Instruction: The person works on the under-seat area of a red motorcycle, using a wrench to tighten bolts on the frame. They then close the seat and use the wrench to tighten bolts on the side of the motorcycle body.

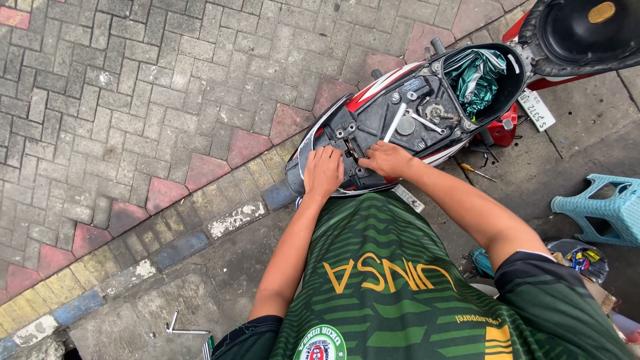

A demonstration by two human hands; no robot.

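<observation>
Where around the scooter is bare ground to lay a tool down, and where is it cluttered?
Bare: grey paving bricks left of the opened scooter; concrete around the metal T-wrench. Crowded: right side, by the screwdriver, turquoise plastic stool and parts bowl.

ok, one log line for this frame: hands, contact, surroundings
left hand: resting on black scooter underseat frame | right hand: gripping silver T-handle wrench | green cloth in seat bucket | light-blue plastic stool at right

Light-blue plastic stool (597,208) at right edge; metal T-handled wrench (181,327) lying on concrete, lower left; screwdriver (477,171) on ground just beside the vehicle; grey and red paving bricks (133,100); painted kerb (167,247).
</observation>
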